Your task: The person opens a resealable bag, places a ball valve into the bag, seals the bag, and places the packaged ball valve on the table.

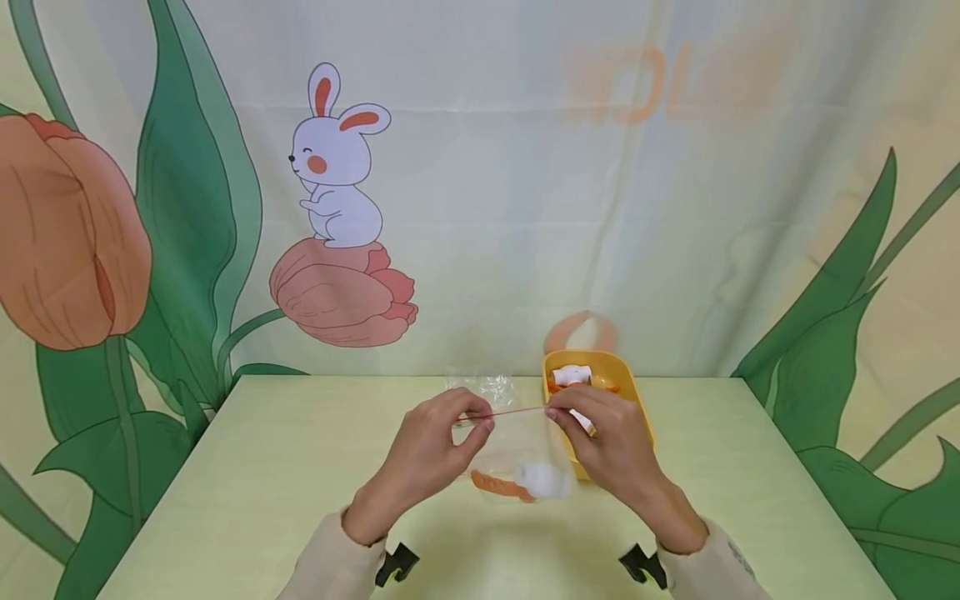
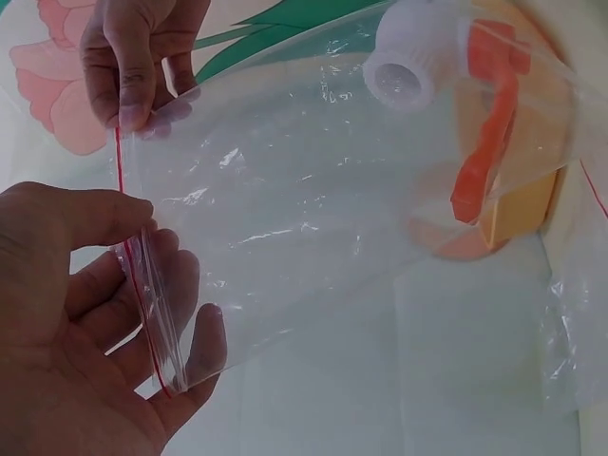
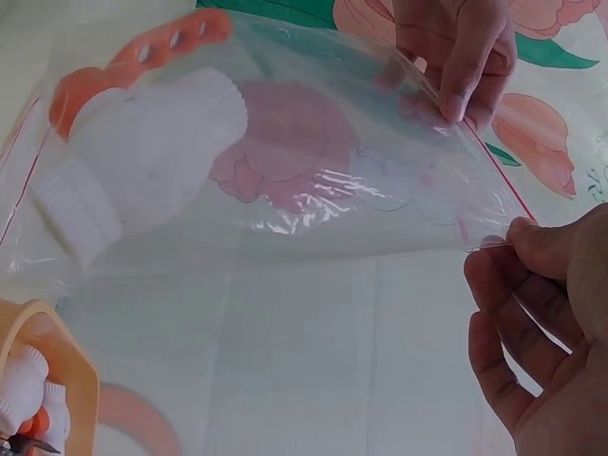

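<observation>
Between both hands hangs a clear zip bag (image 2: 275, 218) with a red line along its mouth. My left hand (image 1: 431, 437) pinches one end of that zip edge between thumb and fingers. The other end is pinched by the thumb and fingertips of my right hand (image 1: 618, 437). At the bottom of the bag lies a white plastic valve (image 3: 157, 157) with an orange lever handle (image 2: 486, 133). In the head view the valve shows below and between the hands. Whether the zip is fully pressed together I cannot tell.
A yellow bin (image 1: 643, 408) behind my right hand holds several white and orange valve parts (image 3: 24, 385). Another clear plastic bag (image 1: 495, 388) lies at the table's back edge, left of the bin. A printed curtain (image 1: 480, 208) hangs behind the table (image 1: 285, 483).
</observation>
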A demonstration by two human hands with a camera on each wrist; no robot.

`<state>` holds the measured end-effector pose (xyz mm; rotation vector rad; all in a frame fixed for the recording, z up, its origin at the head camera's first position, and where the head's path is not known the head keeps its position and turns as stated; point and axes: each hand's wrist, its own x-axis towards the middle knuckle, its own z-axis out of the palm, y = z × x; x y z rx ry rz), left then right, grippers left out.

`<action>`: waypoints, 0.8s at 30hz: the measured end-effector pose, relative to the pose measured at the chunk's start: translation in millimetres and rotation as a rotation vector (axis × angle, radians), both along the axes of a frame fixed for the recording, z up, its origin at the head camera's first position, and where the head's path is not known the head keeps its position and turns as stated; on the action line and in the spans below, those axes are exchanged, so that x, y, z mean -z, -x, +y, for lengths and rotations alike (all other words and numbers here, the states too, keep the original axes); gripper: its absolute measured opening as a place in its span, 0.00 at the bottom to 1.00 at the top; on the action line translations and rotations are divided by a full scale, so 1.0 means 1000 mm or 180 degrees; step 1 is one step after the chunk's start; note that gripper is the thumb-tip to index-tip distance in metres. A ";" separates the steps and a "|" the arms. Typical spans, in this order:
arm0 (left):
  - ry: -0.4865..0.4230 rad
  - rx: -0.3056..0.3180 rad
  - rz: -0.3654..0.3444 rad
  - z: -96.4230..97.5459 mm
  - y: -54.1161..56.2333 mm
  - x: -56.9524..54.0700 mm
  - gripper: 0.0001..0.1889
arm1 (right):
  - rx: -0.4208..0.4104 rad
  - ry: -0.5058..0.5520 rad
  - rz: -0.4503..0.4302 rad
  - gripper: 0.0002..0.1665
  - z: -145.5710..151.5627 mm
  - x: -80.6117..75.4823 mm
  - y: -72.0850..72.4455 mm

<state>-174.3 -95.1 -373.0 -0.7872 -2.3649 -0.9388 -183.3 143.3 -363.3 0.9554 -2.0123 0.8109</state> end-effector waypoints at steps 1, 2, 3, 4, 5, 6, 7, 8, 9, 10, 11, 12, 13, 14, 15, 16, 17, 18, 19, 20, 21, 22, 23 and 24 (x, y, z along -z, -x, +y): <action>-0.0001 0.0013 0.0025 0.000 0.000 0.000 0.02 | 0.0001 -0.0004 0.0003 0.18 0.000 0.000 0.000; -0.0003 0.0019 0.0060 0.000 0.000 0.000 0.03 | 0.0002 -0.0005 0.0002 0.18 0.000 0.000 0.000; -0.0005 0.0025 0.0096 0.000 0.000 0.000 0.03 | 0.0004 -0.0006 0.0007 0.19 0.000 0.000 0.000; -0.0009 0.0031 0.0124 0.000 0.000 0.000 0.03 | 0.0007 -0.0007 0.0006 0.19 0.000 0.000 0.000; -0.0007 0.0034 0.0130 0.000 0.000 -0.001 0.03 | 0.0013 -0.0010 0.0028 0.15 -0.001 0.000 0.000; -0.0003 0.0029 0.0134 0.000 0.000 0.000 0.03 | 0.0018 -0.0012 0.0051 0.11 -0.001 -0.001 0.000; 0.0001 0.0021 0.0127 0.000 0.000 0.000 0.03 | 0.0021 -0.0013 0.0072 0.08 -0.001 -0.001 0.000; 0.0003 0.0008 0.0103 0.000 0.000 0.000 0.03 | 0.0026 -0.0016 0.0097 0.06 -0.001 -0.001 0.000; 0.0009 -0.0007 0.0070 -0.001 0.001 0.000 0.02 | 0.0028 -0.0010 0.0103 0.05 -0.001 -0.001 0.000; 0.0013 -0.0023 0.0029 -0.001 0.001 0.000 0.02 | 0.0020 0.0004 0.0112 0.04 0.000 -0.001 0.000; 0.0016 -0.0038 -0.0003 -0.002 0.001 0.001 0.02 | 0.0019 0.0013 0.0123 0.03 0.000 -0.001 0.000; 0.0012 -0.0053 -0.0015 -0.002 0.001 0.001 0.02 | 0.0019 0.0020 0.0101 0.07 0.000 -0.001 0.000; 0.0004 -0.0065 -0.0029 -0.003 0.000 0.001 0.03 | 0.0012 0.0034 0.0085 0.11 0.001 -0.001 0.001; -0.0004 -0.0069 -0.0038 -0.003 0.000 0.001 0.03 | 0.0003 0.0050 0.0075 0.15 0.001 -0.001 0.001; -0.0015 -0.0070 -0.0042 -0.003 0.000 0.001 0.03 | -0.0003 0.0065 0.0060 0.17 0.001 -0.001 0.001; -0.0026 -0.0065 -0.0033 -0.004 0.000 0.001 0.04 | -0.0009 0.0070 0.0068 0.18 0.001 -0.001 0.001; -0.0030 -0.0054 -0.0013 -0.004 0.000 0.001 0.04 | -0.0004 0.0064 0.0060 0.19 0.001 0.000 0.001; -0.0030 -0.0047 0.0011 -0.004 0.000 0.001 0.04 | -0.0006 0.0062 0.0054 0.19 0.001 0.000 0.001; -0.0031 -0.0038 0.0038 -0.004 0.000 0.001 0.04 | -0.0015 0.0066 0.0058 0.19 0.002 0.000 0.002; -0.0030 -0.0028 0.0067 -0.004 -0.001 0.001 0.04 | -0.0020 0.0064 0.0072 0.18 0.002 0.001 0.002; -0.0032 -0.0024 0.0084 -0.004 -0.001 0.001 0.04 | -0.0016 0.0060 0.0066 0.18 0.002 0.001 0.002; -0.0035 -0.0020 0.0094 -0.004 -0.001 0.001 0.04 | -0.0011 0.0058 0.0065 0.19 0.002 0.001 0.002; -0.0040 -0.0015 0.0093 -0.004 -0.001 0.001 0.04 | -0.0005 0.0054 0.0074 0.19 0.002 0.001 0.002; -0.0051 -0.0013 0.0076 -0.004 -0.001 0.001 0.04 | -0.0002 0.0055 0.0079 0.19 0.002 0.001 0.002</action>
